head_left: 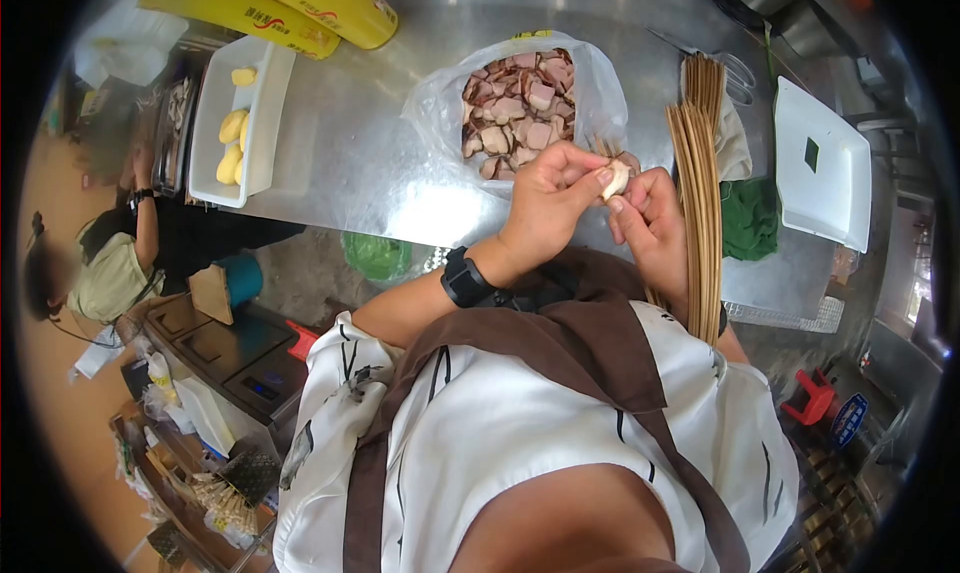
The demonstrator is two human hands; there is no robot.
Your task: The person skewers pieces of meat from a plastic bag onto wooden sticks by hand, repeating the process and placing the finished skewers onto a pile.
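Both hands meet above the table [380,163] edge: left hand [548,205] pinches a pale meat slice [616,179], right hand [652,223] grips skewers [700,203]; threading seems underway, needing the tip pushed squarely through.

Left hand [545,203] and right hand [650,223] pinch one meat piece [616,179] at the worktop [350,143] near edge, beside the skewer bundle [700,203].

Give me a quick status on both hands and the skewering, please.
Left hand pinching a pale meat piece. Right hand on the same piece, gripping a bundle of bamboo skewers. Bag of sliced meat just behind; nothing obstructing.
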